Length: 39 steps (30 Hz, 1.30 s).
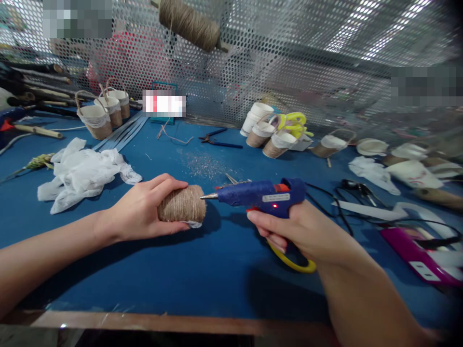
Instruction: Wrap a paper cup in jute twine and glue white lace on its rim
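My left hand is wrapped round a twine-covered cup that lies on its side just above the blue table. A bit of white lace shows at the cup's lower edge. My right hand grips a blue hot glue gun with a small red light on its body and a yellow loop under the handle. The gun's metal nozzle points left and almost touches the right end of the cup.
Crumpled white lace lies at the left. Finished small baskets stand at the back left, more cups at the back centre. Pliers, scissors and a magenta box are nearby. A twine spool hangs on the mesh wall.
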{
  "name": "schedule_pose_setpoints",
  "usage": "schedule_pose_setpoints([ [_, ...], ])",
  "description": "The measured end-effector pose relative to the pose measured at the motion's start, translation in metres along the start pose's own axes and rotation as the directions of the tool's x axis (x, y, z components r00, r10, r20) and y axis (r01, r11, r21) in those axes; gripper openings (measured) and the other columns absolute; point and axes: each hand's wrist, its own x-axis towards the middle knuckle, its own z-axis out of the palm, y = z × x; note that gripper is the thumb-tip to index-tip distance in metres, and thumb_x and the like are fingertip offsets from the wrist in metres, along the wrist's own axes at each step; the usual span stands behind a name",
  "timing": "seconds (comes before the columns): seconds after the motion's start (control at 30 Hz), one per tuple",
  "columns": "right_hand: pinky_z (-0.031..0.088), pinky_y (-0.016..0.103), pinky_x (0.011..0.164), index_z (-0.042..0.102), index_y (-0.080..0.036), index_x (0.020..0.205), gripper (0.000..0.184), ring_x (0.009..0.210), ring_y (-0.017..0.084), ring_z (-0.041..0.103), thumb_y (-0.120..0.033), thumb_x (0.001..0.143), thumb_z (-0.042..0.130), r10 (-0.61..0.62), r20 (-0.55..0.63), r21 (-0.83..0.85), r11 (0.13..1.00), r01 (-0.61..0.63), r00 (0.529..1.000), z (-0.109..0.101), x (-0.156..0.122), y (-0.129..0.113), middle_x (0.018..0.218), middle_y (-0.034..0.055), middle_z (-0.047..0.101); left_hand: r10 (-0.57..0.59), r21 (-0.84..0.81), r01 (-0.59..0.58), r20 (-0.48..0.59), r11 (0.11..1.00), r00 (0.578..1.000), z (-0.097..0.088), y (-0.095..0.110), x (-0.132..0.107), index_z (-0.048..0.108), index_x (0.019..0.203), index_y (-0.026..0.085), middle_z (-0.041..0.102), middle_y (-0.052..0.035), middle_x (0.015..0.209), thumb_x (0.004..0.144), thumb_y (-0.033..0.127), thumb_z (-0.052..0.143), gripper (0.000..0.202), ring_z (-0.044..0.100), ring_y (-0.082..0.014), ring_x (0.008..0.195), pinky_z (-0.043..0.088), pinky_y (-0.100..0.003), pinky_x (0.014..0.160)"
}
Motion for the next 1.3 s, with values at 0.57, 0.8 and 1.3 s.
schedule_pose_setpoints([
  [0.57,0.030,0.020,0.033,0.048,-0.019,0.057,0.030,0.030,0.006,0.039,-0.040,0.069,0.066,0.004,0.013,-0.104,0.995,-0.002,1.000,-0.0022,-0.0004,-0.0027,0.035,-0.0073,0.043,-0.062,-0.009,0.062,-0.003,0.998,0.998,0.0003,0.0002,0.0008,0.049,0.109,0.013,0.061,-0.0101,0.093,0.071,0.047,0.062,0.053,0.061,-0.0191,0.079,0.050,-0.030,0.066],
  [0.8,0.031,0.019,0.033,0.048,-0.019,0.056,0.032,0.031,0.006,0.040,-0.039,0.066,0.070,0.013,-0.012,-0.052,0.999,-0.014,1.000,-0.0015,-0.0010,0.0002,0.034,-0.0086,0.040,-0.024,-0.003,0.024,0.011,1.000,1.000,-0.0006,0.0012,0.0001,0.047,0.110,0.012,0.060,-0.0103,0.093,0.071,0.046,0.062,0.054,0.061,-0.0193,0.079,0.050,-0.029,0.066],
  [1.3,0.029,0.019,0.032,0.047,-0.020,0.054,0.033,0.031,0.005,0.037,-0.041,0.064,0.070,0.080,0.044,-0.037,0.996,-0.079,0.996,0.0022,-0.0009,-0.0060,0.034,-0.0085,0.039,-0.138,-0.085,0.138,-0.004,0.987,0.990,0.0006,0.0021,0.0017,0.051,0.107,0.016,0.063,-0.0079,0.092,0.069,0.049,0.063,0.052,0.062,-0.0190,0.079,0.051,-0.031,0.069],
])
